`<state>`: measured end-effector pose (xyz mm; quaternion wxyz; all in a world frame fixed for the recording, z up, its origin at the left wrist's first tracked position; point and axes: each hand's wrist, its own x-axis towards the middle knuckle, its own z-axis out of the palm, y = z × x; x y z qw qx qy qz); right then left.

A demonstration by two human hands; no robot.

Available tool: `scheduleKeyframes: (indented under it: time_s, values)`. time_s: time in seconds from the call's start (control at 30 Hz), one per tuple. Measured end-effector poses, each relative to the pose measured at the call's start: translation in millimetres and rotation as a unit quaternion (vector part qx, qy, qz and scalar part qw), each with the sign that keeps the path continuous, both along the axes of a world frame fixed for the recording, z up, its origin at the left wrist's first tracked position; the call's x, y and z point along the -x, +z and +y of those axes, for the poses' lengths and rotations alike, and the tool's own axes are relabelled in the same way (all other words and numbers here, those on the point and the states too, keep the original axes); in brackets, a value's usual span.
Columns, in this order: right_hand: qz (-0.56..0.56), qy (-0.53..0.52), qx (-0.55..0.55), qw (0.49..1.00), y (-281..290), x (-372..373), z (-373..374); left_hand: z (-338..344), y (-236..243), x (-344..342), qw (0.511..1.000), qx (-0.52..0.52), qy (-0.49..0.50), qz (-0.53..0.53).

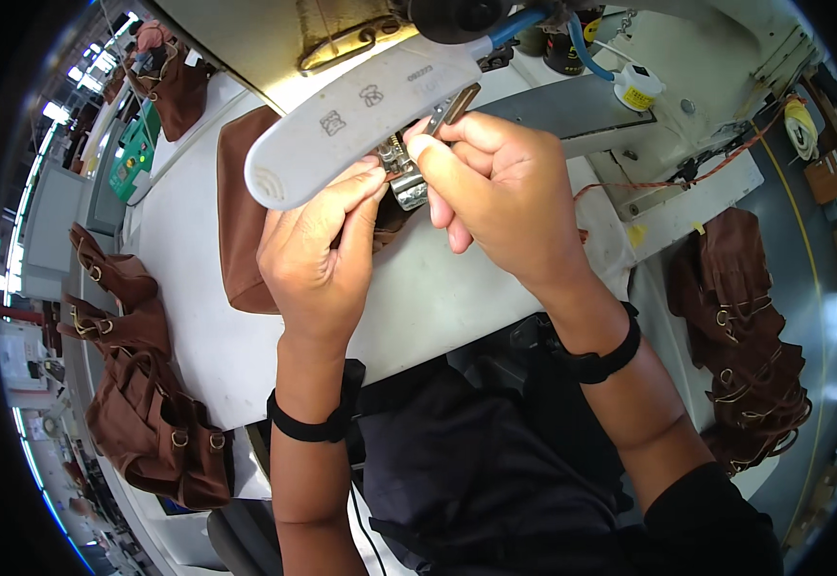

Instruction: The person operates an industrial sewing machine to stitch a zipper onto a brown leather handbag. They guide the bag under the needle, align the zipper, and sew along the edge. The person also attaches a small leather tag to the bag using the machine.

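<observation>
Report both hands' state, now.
Left hand: closed in a pinch beside the shiny silver cylindrical metal part; anything held cannot be told.
Right hand: closed, curled near the same part; its grip's contents cannot be told.

A black left wristband (pixel 308 423) carries a dark block (pixel 352 377); a black right wristband (pixel 603 361) matches. Black sleeve (pixel 711 518) at right; dark, perhaps navy, clothing (pixel 476 456) near.

Looks like a factory sewing workshop — judging by an industrial sewing machine (pixel 591 110), piles of matching brown handbags (pixel 740 346) at either side, a yellow-lined grey floor (pixel 791 288) and bright lights (pixel 56 112) beyond.
</observation>
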<state>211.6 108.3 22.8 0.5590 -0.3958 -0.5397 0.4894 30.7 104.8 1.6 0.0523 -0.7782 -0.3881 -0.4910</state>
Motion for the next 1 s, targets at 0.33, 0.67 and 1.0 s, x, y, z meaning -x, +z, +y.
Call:
scheduleKeyframes:
  time_s: [0.33,0.67,1.0]
  values:
    - [0.021,0.008,0.002,1.000,-3,1,2,2,6,0,1.000,0.010,0.000,-0.004]
    - [-0.013,-0.010,-0.017,1.000,-4,-1,-3,4,0,1,1.000,-0.001,-0.021,-0.012]
    - [-0.305,-0.333,-0.352,0.820,74,-153,-45,4,5,6,1.000,0.000,-0.016,-0.005]
